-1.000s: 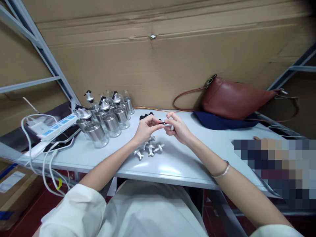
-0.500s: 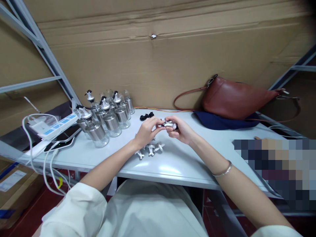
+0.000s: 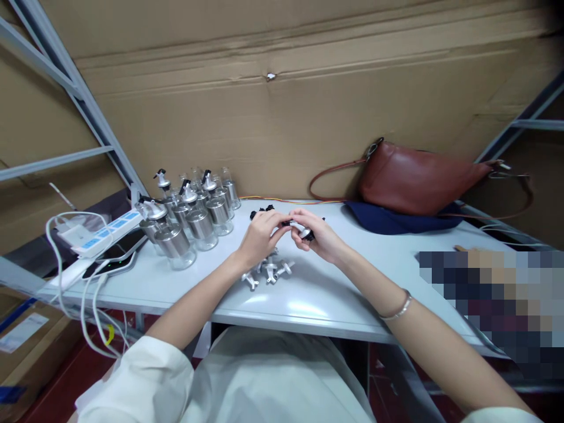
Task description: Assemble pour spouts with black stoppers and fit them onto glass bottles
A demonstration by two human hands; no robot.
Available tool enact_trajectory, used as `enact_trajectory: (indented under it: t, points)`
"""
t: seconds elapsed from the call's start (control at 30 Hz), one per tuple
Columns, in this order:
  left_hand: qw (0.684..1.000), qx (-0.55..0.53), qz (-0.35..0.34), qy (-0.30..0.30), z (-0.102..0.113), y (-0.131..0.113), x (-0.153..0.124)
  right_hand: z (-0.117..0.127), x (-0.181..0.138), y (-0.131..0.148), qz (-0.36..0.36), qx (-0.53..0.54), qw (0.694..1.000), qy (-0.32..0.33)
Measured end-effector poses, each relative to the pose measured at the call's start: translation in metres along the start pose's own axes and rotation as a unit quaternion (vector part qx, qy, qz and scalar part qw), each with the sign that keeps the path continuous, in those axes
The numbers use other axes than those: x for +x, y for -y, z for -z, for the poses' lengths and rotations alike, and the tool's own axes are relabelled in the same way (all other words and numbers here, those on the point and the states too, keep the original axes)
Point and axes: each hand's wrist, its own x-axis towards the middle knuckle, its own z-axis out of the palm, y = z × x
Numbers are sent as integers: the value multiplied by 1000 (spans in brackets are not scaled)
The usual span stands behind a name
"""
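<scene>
Left hand [image 3: 261, 238] pinching the lever [image 3: 287, 223], right hand [image 3: 324, 236] curled round the spout [image 3: 305, 234], and a slip in that tiny pinch could drop it among the silver parts [image 3: 270, 272]!

A: Back wall?
B: Brown cardboard sheet [image 3: 273, 129], creased lengthwise, one small hole [image 3: 270, 77] showing white.
A: Sides?
B: Grey metal frame [image 3: 94, 120] slanting at left, grey rail [image 3: 535, 124] at right.
A: Furniture, floor?
B: Pale, glossy desk [image 3: 326, 288]; dark red floor [image 3: 73, 376] below.
A: Light?
B: Bright glare [image 3: 304, 308] along the desk's near edge.
</scene>
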Motion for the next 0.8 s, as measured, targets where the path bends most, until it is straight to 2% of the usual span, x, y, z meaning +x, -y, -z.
enact_trajectory:
  t: [0.1, 0.2, 0.27, 0.33, 0.37, 0.4, 0.47, 0.53, 0.6, 0.63, 0.67, 0.73, 0.77, 0.8]
  points:
    - [998, 48, -27, 1, 8, 0, 4, 2, 0, 1, 29, 1, 1000, -5]
    - [994, 100, -26, -20, 31, 2, 13, 5, 2, 5, 45, 20, 998, -26]
    - [988, 138, 6, -64, 59, 5, 22, 7, 2, 7, 43, 41, 997, -41]
    - [973, 183, 71, -118, 96, 14, 35, 9, 3, 8, 33, 60, 996, -52]
    - [965, 205, 110, -119, 116, 21, 42, 9, 3, 9, 29, 65, 996, -55]
    - [958, 222, 154, -102, 136, 29, 49, 9, 3, 8, 27, 68, 996, -58]
    - [931, 264, 250, -19, 174, 51, 61, 9, 3, 8, 27, 69, 995, -61]
    - [886, 294, 345, 98, 206, 75, 66, 7, 2, 8, 25, 64, 996, -60]
    - [830, 233, 453, 225, 231, 96, 62, 6, 2, 9, 19, 57, 996, -58]
    - [806, 205, 497, 248, 241, 105, 56, 6, 1, 10, 16, 54, 997, -59]
    - [802, 171, 512, 257, 250, 112, 48, 6, 1, 10, 15, 53, 997, -60]
    - [818, 113, 508, 245, 263, 119, 29, 6, 1, 11, 16, 56, 996, -63]
    - [810, 96, 522, 250, 267, 119, 19, 7, 1, 11, 20, 58, 996, -65]
    - [814, 73, 514, 258, 269, 117, 10, 7, 2, 11, 25, 58, 996, -67]
